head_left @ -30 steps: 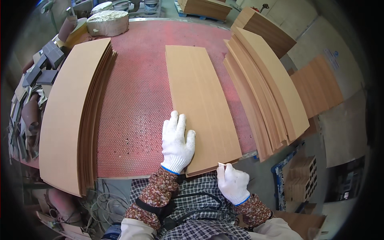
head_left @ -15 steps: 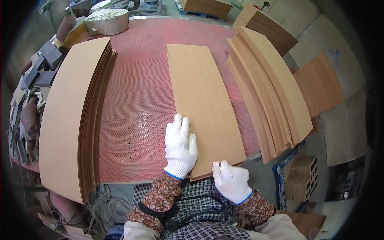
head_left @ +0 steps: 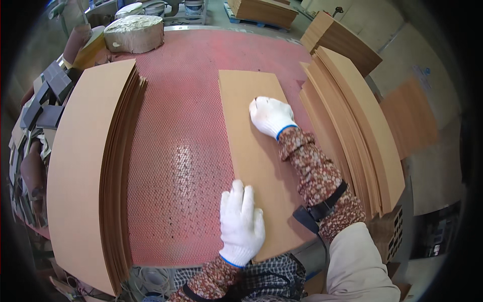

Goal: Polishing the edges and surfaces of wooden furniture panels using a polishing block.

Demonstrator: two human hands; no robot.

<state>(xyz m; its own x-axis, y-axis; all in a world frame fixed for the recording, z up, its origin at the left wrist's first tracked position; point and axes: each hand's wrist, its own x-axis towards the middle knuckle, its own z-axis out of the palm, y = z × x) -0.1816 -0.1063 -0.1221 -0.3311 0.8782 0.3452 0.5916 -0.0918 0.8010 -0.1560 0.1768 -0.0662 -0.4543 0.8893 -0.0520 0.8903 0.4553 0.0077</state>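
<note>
A long tan wooden board (head_left: 261, 201) lies lengthwise in front of me on the red, honeycomb-textured tabletop (head_left: 171, 211). My left hand (head_left: 241, 221), in a white knitted glove, rests flat over the board's near left edge with its fingers stretched forward. Farther up the same board is my right hand (head_left: 272, 117), gloved alike and closed in a fist against the upper face. Whatever its fingers may hold is hidden. The right forearm reaches across the board's right side, with a black strap round the sleeve.
Stacks of similar boards stand at left (head_left: 83, 176) and right (head_left: 359, 131). Grey blocks (head_left: 56, 80) and rolled material crowd the far left. A foil-topped drum (head_left: 134, 35) sits at the back left. More boards lie on a pallet (head_left: 261, 14) beyond the table.
My right hand has moved from the board's near right corner to its far half, still closed. My left hand stays on the near left edge; the whole view has shifted slightly.
</note>
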